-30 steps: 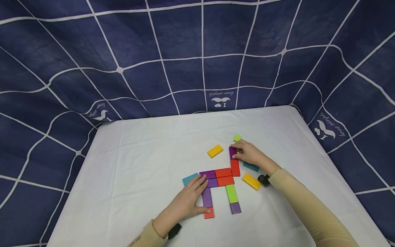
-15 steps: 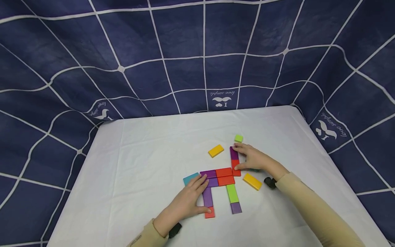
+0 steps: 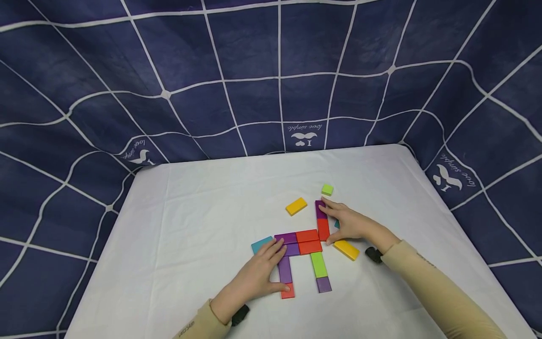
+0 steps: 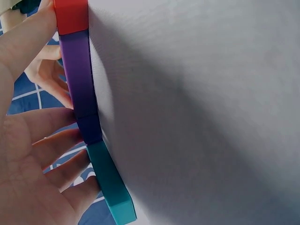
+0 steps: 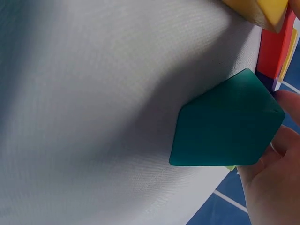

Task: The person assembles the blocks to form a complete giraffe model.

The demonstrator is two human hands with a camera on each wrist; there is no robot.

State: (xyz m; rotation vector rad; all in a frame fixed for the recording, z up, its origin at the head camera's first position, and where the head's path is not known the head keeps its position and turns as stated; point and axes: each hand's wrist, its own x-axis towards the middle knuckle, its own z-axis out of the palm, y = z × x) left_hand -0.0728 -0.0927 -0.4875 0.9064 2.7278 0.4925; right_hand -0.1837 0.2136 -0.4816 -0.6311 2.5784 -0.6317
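Note:
My left hand (image 3: pixel 254 278) lies with fingers spread over the flat block figure. Its fingertips rest on the purple blocks (image 3: pixel 290 250) and its thumb on the coral-red end block (image 3: pixel 287 292). In the left wrist view, fingertips meet the side of the teal-blue block (image 4: pixel 110 183). Along the upright column, my right hand (image 3: pixel 350 223) has fingers at the dark purple block (image 3: pixel 320 207). Its thumb is by the lower end of the red block (image 3: pixel 323 229). A dark teal block (image 5: pixel 225 126) is mostly hidden under that hand in the head view.
A yellow block (image 3: pixel 346 250) lies right of the figure, and another yellow block (image 3: pixel 296 206) sits left of the column. Beyond the column is a small lime block (image 3: pixel 327 189). Lime (image 3: pixel 319 264) and purple (image 3: pixel 323 284) blocks form a leg. White cloth (image 3: pixel 203 202) covers the table.
My right hand has let go of the dark purple block and spread, its thumb sliding down to the red block's lower end. The left hand stays in place.

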